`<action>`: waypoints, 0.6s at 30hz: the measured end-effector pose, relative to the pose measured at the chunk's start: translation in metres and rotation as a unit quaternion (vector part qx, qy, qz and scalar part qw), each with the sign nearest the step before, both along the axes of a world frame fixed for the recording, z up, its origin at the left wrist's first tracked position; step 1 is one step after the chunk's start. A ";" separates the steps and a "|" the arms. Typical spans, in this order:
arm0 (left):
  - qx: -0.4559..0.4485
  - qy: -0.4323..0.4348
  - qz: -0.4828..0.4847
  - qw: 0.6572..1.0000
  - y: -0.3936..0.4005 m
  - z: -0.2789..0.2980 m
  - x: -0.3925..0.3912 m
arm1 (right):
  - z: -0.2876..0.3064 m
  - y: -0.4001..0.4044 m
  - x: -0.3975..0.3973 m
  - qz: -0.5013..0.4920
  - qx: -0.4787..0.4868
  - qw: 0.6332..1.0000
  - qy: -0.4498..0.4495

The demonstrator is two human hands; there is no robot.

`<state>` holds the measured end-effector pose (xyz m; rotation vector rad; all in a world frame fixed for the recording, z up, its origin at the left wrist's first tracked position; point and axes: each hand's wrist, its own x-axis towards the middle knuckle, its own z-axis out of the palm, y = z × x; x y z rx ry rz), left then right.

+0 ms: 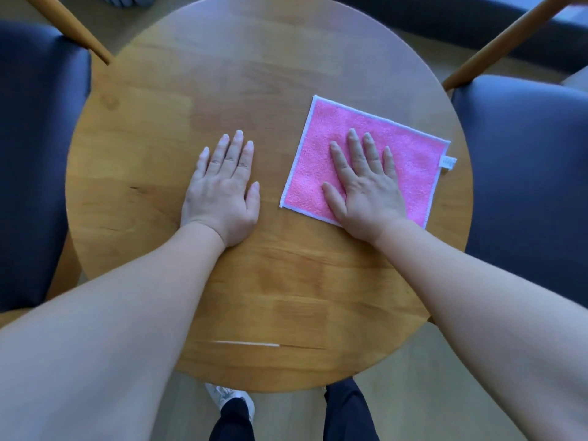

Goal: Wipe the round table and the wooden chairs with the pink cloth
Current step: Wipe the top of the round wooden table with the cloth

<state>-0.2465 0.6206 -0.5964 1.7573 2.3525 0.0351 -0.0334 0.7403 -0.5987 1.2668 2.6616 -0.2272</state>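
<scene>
Two blue-cushioned chairs (525, 173) flanking round table (254, 74)

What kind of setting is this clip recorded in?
Probably a small dining or café-style corner indoors: a round wooden table, wooden chairs with dark padded seats on either side, and pale wood-look flooring.

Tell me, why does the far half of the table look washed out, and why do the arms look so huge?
Head view: pale glare from light beyond the table whitens its far half; the wide-angle lens swells the forearms near the bottom edge; the left hand, right hand and pink cloth look fairly sharp, edges slightly soft.
</scene>
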 end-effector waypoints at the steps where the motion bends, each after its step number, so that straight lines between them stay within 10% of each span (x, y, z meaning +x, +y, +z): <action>1: 0.002 0.000 0.000 1.000 0.000 0.000 0.000 | 0.000 -0.009 0.002 -0.003 -0.002 1.000 0.001; 18: 0.003 0.016 -0.017 1.000 -0.003 -0.003 0.001 | 0.005 -0.201 0.069 -0.042 -0.021 0.999 -0.004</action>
